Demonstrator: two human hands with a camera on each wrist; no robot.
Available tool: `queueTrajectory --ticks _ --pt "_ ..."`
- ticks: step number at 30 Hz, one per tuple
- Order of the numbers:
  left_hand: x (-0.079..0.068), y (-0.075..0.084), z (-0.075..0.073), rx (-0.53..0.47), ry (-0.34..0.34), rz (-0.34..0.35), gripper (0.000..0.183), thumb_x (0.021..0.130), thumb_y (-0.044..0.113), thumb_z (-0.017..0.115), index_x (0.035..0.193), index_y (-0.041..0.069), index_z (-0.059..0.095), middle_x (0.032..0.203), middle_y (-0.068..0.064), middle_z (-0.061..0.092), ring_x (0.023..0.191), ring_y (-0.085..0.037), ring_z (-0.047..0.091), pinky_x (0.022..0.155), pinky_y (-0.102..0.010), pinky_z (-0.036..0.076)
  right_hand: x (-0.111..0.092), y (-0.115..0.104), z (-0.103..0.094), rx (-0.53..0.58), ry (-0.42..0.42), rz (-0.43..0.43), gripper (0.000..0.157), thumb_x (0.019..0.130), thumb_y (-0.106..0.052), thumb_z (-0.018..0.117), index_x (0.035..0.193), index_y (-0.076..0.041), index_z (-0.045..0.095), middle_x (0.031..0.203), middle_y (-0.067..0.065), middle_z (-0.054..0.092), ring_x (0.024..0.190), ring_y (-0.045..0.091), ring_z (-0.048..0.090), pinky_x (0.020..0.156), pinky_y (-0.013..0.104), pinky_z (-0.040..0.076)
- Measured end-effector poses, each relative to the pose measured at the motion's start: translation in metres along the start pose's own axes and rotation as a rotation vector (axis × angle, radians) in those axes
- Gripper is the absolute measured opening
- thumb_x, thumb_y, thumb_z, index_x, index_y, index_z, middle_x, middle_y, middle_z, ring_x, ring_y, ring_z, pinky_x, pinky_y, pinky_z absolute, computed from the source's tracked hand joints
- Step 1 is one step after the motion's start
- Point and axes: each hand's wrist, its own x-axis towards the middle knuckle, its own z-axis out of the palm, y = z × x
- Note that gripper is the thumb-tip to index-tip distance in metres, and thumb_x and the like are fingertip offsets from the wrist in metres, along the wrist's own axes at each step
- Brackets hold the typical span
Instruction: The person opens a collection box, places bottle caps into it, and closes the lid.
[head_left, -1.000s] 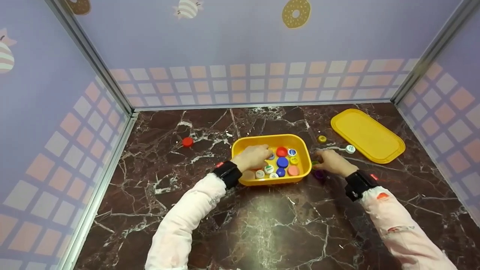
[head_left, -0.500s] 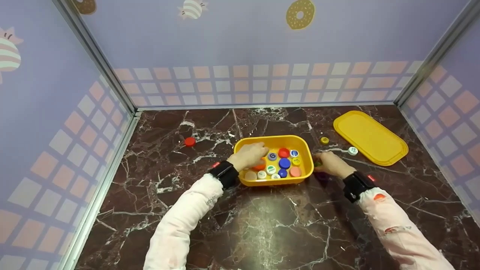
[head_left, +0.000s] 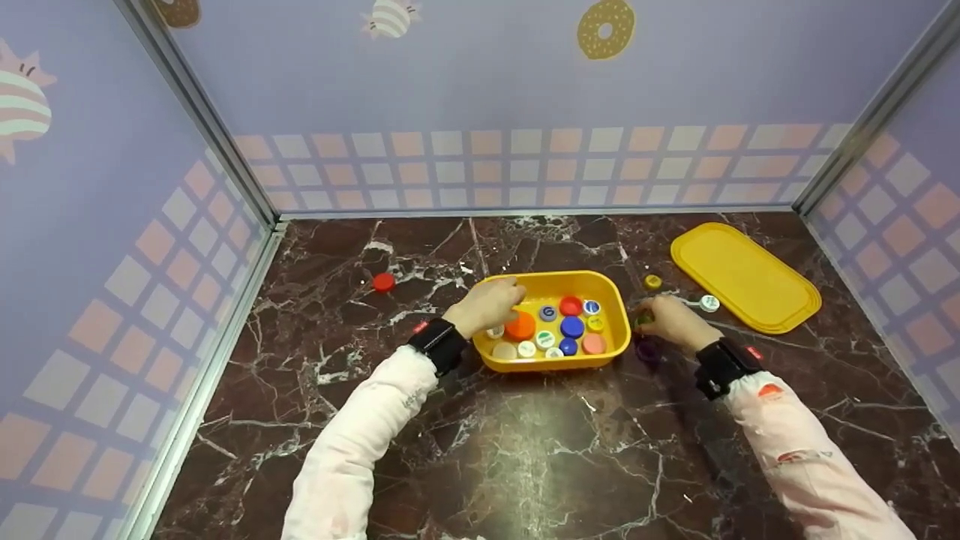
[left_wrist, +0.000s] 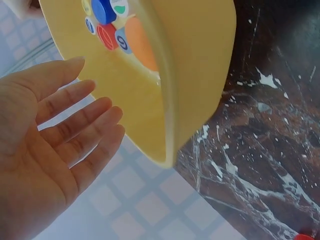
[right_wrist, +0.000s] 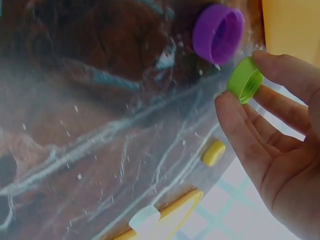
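Note:
My right hand (head_left: pixel 676 322) pinches a green bottle cap (right_wrist: pixel 245 80) between thumb and finger, just right of the yellow box (head_left: pixel 555 365). A purple cap (right_wrist: pixel 218 34) lies on the table below that hand. Over the box's left end hovers my left hand (left_wrist: pixel 60 120), its fingers relaxed and holding nothing. Inside the box sit several bottle caps: a large orange cap (head_left: pixel 520 327) nearest the left hand, a blue cap (head_left: pixel 571 327), a red cap (head_left: pixel 571 305), a pink cap (head_left: pixel 593 344) and several white ones.
A red cap (head_left: pixel 383 282) lies on the marble table to the left. Right of the box are a yellow cap (head_left: pixel 652 282), a white cap (head_left: pixel 709 303) and a flat yellow lid (head_left: pixel 746 277). Patterned panels (head_left: pixel 480 97) enclose the back and sides.
My left hand has drawn back leftward and up, uncovering the orange cap inside the box. The green cap has come up off the table in my right hand's fingers.

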Motion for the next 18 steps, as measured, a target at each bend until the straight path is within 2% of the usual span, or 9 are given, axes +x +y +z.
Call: queueTrajectory --ticks 4,10,18 --pt "-0.004 -0.007 -0.002 -0.007 0.01 -0.046 0.013 0.078 0.012 0.062 0.09 0.006 0.06 0.088 -0.006 0.049 0.077 -0.021 0.052 0.063 -0.034 0.044 0.0 0.003 -0.008 -0.003 0.008 0.027 0.023 0.074 -0.003 0.069 0.095 0.007 0.065 0.075 0.01 0.063 0.064 0.021 0.055 0.061 0.039 0.045" --pt "-0.012 -0.017 -0.002 -0.008 0.034 -0.081 0.019 0.08 0.018 0.064 0.093 0.006 0.059 0.092 -0.008 0.05 0.082 -0.023 0.054 0.067 -0.037 0.046 -0.002 0.004 -0.019 -0.038 0.063 0.069 0.024 0.073 -0.007 0.07 0.09 0.009 0.062 0.068 0.01 0.057 0.058 0.022 0.052 0.054 0.038 0.044" --pt "-0.025 -0.036 -0.003 -0.031 0.105 -0.105 0.02 0.08 0.015 0.064 0.095 0.004 0.057 0.091 -0.01 0.051 0.082 -0.027 0.055 0.068 -0.038 0.047 -0.001 -0.001 -0.03 -0.014 0.162 0.084 0.024 0.075 -0.004 0.069 0.091 0.012 0.06 0.076 0.019 0.06 0.065 0.03 0.056 0.06 0.043 0.046"
